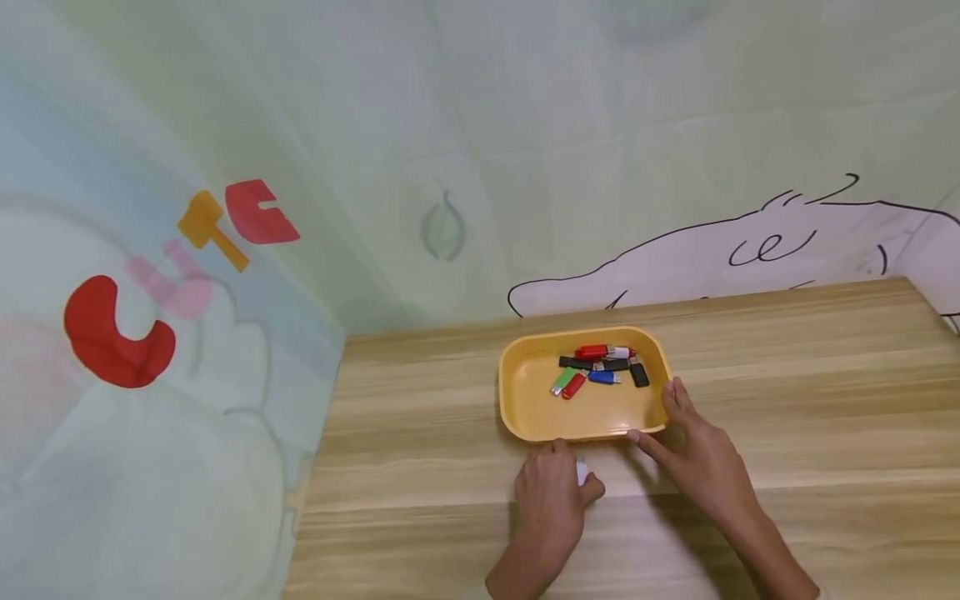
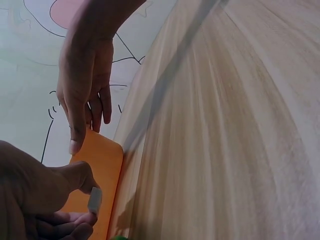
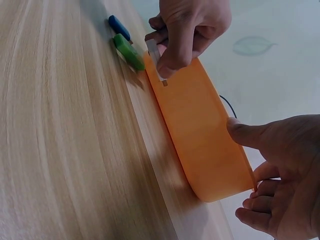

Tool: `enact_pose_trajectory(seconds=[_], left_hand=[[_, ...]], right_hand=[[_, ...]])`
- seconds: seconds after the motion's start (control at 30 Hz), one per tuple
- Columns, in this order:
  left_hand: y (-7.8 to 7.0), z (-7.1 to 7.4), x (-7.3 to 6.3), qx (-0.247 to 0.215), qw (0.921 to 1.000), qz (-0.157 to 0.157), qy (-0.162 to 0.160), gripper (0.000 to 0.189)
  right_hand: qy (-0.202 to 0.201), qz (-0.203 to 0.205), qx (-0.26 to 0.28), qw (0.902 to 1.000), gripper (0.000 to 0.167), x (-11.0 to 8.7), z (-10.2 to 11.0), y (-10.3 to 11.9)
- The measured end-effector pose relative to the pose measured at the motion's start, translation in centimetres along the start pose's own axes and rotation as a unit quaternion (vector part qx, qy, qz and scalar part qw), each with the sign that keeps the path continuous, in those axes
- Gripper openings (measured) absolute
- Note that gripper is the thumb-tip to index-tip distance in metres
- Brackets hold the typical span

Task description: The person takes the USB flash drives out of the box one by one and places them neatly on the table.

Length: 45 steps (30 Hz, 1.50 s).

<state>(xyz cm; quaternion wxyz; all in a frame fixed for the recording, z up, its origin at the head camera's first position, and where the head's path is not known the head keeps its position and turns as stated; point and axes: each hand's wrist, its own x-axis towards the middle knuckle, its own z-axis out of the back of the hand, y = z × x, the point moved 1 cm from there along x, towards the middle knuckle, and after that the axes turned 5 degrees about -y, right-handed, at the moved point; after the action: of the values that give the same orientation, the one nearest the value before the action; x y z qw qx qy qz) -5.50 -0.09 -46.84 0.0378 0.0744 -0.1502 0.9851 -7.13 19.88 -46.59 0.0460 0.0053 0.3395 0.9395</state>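
Note:
In the head view a yellow plastic tray [image 1: 528,400] stands on the table, several USB flash drives [image 1: 600,364] lying in its right half. Just in front of the tray's near side, my left hand [image 1: 550,492] pinches a white USB flash drive [image 1: 581,472] between thumb and fingers. A metal plug end of this drive shows in the right wrist view. My right hand [image 1: 708,467] holds the tray's near right corner, thumb at the front rim and fingers along the right side. On the table by my left hand lie a green drive [image 3: 128,52] and a blue drive [image 3: 119,28], hidden in the head view.
The wood-grain table [image 1: 420,467] extends to both sides of the tray. Behind it and to the left hang printed cloth walls [image 1: 390,167], with coloured letters on the left one. The table's left edge meets this cloth.

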Motion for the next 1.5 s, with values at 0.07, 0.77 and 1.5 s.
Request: enact_pose_trajectory(seconds=[0.07,0.77,1.5], left_hand=[[-0.1,-0.1,0.0,0.004,1.0000,0.003,0.000,0.034],[-0.5,-1.6,-0.6,-0.006,0.9976,0.068,-0.009,0.035],[-0.8,-2.6,-0.7,0.044,0.9967,0.050,-0.047,0.041]], right_hand=[[0.002,-0.002,0.000,1.0000,0.098,0.1,0.0,0.1],[0.008,-0.009,-0.002,0.9999,0.099,-0.1,-0.2,0.1],[0.000,-0.003,0.001,1.0000,0.097,-0.1,0.0,0.0]])
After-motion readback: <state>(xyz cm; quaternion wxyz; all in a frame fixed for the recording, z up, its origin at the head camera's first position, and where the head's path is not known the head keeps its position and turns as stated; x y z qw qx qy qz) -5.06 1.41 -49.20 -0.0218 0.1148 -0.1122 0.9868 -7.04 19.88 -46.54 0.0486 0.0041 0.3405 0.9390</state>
